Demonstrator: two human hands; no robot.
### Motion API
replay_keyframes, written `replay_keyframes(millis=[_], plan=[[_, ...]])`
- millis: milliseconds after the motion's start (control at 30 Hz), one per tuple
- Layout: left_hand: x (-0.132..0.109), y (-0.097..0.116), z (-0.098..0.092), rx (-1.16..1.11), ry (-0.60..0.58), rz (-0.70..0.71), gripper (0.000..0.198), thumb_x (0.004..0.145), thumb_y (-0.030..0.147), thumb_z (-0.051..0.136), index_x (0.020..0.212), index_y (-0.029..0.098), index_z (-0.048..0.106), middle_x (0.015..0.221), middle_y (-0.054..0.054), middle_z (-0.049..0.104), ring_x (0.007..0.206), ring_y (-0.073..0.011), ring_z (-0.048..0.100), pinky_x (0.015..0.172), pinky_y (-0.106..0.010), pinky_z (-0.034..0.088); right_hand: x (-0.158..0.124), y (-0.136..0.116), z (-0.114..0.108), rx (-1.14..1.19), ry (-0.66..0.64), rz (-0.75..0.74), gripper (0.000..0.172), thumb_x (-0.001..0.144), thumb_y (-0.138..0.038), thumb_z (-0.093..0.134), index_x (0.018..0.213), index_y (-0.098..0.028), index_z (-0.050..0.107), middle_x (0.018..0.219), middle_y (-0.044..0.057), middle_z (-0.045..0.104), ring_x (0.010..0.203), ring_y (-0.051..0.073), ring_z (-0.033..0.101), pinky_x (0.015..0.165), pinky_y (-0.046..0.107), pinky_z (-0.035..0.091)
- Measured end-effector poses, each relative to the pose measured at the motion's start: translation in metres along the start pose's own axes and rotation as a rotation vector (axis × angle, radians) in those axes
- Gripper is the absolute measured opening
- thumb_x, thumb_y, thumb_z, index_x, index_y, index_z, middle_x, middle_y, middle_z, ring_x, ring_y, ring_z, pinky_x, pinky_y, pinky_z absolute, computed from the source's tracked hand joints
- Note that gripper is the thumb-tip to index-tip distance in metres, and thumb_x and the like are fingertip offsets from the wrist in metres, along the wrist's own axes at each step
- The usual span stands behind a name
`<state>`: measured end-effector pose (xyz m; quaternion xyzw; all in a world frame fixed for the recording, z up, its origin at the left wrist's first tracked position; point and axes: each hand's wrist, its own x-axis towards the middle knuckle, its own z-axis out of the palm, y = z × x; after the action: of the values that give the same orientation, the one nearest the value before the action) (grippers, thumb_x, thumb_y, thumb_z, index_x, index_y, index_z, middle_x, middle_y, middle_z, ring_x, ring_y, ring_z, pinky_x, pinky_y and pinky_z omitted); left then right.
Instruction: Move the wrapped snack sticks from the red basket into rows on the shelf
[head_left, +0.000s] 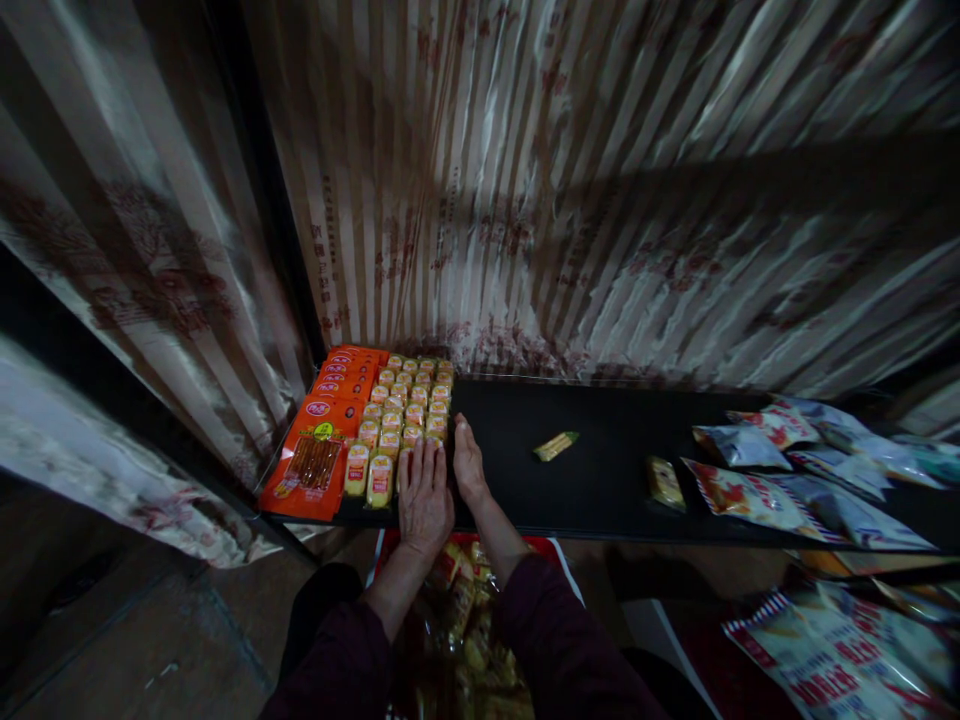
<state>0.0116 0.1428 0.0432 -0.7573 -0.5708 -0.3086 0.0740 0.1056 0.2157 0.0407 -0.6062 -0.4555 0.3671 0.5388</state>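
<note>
- Yellow wrapped packets (380, 480) sat in close rows at 11 o'clock from the hands, noon being towards the striped cloth (600, 200).
- The left hand (426, 500) lay flat, fingers extended side by side, over the block's near right corner. Too firm a press there could have crushed the contents or skewed a row; what lay beneath the palm was hidden.
- The right hand (470, 465) stood on edge along the block's 3 o'clock side, fingers straight, pinching nothing visible; whether it touched the packets could not be told. An uneven push might have buckled the rows.
- Orange pouches (307, 460) overlapped at 9 o'clock, beside the block, so too much sideways pressure could have made them slide.
- Along the front edge of the black shelf (495, 410), a packet nudged towards 6 o'clock might have dropped into the container (568, 568) below.
- One stray packet (556, 446) lay at 3 o'clock; a farther packet (665, 484) sat nearer the edge, where a brushing sleeve could have tipped it off.
</note>
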Motion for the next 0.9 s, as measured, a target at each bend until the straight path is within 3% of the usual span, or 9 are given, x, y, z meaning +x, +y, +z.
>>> replay_keyframes(millis=[200,367,533,700,900], plan=[[-0.013,0.0,-0.001,0.039,0.008,0.043,0.05,0.085,0.011,0.037,0.135,0.01,0.042,0.145,-0.011,0.039,0.14,-0.0234,0.021,0.115,-0.048,0.02,-0.03,0.001,-0.005,-0.11,-0.004,-0.028,0.059,0.087,-0.055,0.032,0.123,-0.016,0.056,0.132,0.01,0.055,0.125,0.02,0.046,0.111,0.036,0.029],[-0.026,-0.002,-0.002,0.062,0.0,0.124,0.051,0.087,0.011,0.035,0.138,0.01,0.037,0.147,-0.009,0.036,0.14,-0.0213,0.02,0.115,-0.046,0.02,-0.05,-0.002,-0.009,-0.171,0.014,-0.033,0.056,0.087,-0.049,0.031,0.122,-0.013,0.056,0.129,0.013,0.056,0.122,0.021,0.049,0.109,0.037,0.031],[-0.04,0.0,0.0,0.031,0.007,0.159,0.053,0.088,0.014,0.035,0.142,0.013,0.03,0.143,-0.009,0.042,0.139,-0.0197,0.023,0.114,-0.044,0.021,-0.064,-0.002,-0.012,-0.203,0.024,-0.04,0.054,0.086,-0.046,0.034,0.121,-0.012,0.057,0.126,0.014,0.057,0.119,0.023,0.051,0.107,0.039,0.033],[-0.067,0.003,0.007,-0.001,-0.091,0.172,0.053,0.09,0.019,0.036,0.143,0.019,0.028,0.143,-0.008,0.043,0.138,-0.0188,0.026,0.112,-0.042,0.028,-0.088,0.001,-0.019,-0.188,0.018,-0.078,0.045,0.086,-0.041,0.038,0.118,-0.018,0.059,0.125,0.01,0.058,0.117,0.02,0.052,0.106,0.038,0.035],[-0.097,0.005,0.021,-0.074,-0.127,0.154,0.052,0.089,0.024,0.037,0.14,0.014,0.031,0.14,-0.013,0.045,0.135,-0.0189,0.033,0.112,-0.044,0.028,-0.122,0.002,-0.028,-0.206,-0.007,-0.178,0.038,0.084,-0.033,0.041,0.113,-0.02,0.062,0.12,0.009,0.061,0.114,0.019,0.053,0.105,0.038,0.037]])
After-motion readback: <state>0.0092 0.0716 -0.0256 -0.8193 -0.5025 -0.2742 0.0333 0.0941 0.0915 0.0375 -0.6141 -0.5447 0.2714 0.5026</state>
